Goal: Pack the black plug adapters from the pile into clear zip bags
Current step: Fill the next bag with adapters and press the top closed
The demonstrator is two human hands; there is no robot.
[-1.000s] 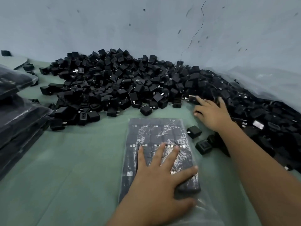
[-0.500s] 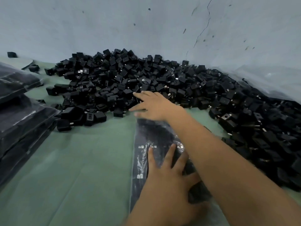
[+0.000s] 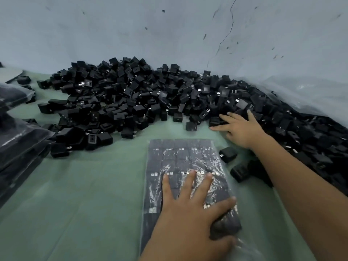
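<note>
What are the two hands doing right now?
Left hand: open, fingers spread flat on the clear zip bag of black plug adapters.
Right hand: open, fingers reaching into the black adapter pile, holding nothing.

Black plug adapters (image 3: 131,98) with silvery prongs; clear zip bag (image 3: 180,166) glinting white; pale green surface (image 3: 84,194); grey-blue wall (image 3: 131,31), dark-flecked.

Matt black plastic adapters (image 3: 131,102), glossy crinkled clear plastic bag (image 3: 180,166), smooth green cloth table cover (image 3: 84,185), rough cracked wall (image 3: 169,31)
</note>
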